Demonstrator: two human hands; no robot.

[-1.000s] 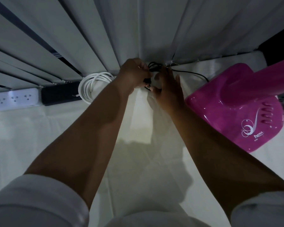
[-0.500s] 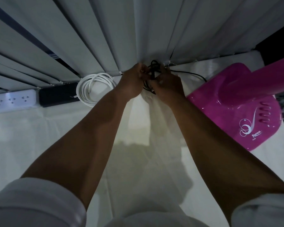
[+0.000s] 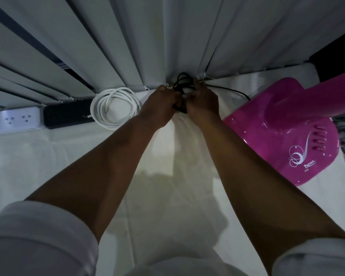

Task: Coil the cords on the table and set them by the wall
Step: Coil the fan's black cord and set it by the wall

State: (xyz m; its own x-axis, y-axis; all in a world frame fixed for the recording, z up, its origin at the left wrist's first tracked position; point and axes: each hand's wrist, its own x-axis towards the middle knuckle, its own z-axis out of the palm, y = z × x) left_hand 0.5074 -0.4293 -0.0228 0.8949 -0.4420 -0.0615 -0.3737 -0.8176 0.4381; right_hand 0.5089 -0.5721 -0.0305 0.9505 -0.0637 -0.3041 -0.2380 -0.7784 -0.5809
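Observation:
A black cord [image 3: 182,82] is bunched in loops at the far edge of the table, against the white blinds. My left hand [image 3: 160,103] and my right hand [image 3: 202,100] both grip it, knuckles close together, and hide most of the bundle. A loose black strand [image 3: 235,92] trails right from the bundle toward the pink fan base. A white cord [image 3: 115,107] lies coiled flat by the blinds, just left of my left hand.
A black power strip [image 3: 68,114] and a white power strip [image 3: 12,120] lie along the blinds at the left. A pink fan base [image 3: 283,136] with its stem stands at the right. The white table cloth [image 3: 48,160] covers the table.
My right hand went from flat and open beside the cord to closed on it. Both hands have drawn together on the black bundle near the blinds.

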